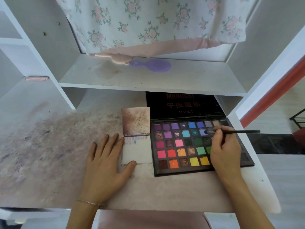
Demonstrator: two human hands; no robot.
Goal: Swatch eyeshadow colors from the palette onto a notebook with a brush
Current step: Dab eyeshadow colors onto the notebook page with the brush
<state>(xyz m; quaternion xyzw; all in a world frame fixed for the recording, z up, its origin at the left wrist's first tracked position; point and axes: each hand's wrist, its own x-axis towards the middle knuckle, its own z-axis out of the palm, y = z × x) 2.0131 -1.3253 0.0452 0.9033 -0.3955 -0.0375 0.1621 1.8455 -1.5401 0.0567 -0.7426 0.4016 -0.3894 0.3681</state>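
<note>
Stained desk (49, 154) under a white shelf (148, 80), your left hand (105, 162) flat, fingers spread, thumb on the open notebook (137, 151), your right hand (226, 151) pinching the brush (237, 131), tip touching a blue pan, over the palette (181, 146) beside the notebook

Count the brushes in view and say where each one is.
1. The makeup brush is gripped in the right hand, its tip on a blue pan of the palette. Others may be hidden.

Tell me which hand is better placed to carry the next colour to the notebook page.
Right hand: its fingers already hold the brush, tip on the palette. The left hand lies flat, steadying the notebook.
</note>
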